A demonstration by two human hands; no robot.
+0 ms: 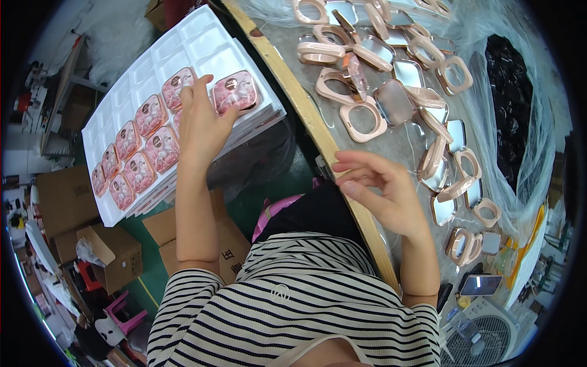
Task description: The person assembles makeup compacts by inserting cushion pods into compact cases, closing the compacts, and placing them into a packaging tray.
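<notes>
My left hand (206, 125) is over a white moulded tray (205, 44). Its thumb and index finger are on the near and left edges of a square compact (235, 92) with a pink patterned lid. Similar pink compacts (151, 115) sit in rows in the tray's hollows, and my hand partly hides some. Over the table's wooden edge, my right hand (385, 192) holds nothing, its fingers apart and loosely bent. Closest to it on the table are beige-pink compact frames (363, 121) with round openings, some with mirrored lids.
More trays are stacked under the top one. The table's wooden edge (306, 104) runs between tray and parts. Clear plastic film and a black plastic bag (510, 104) lie at the far right. A fan (480, 336) and a phone (481, 285) are near right; cardboard boxes (116, 257) stand left.
</notes>
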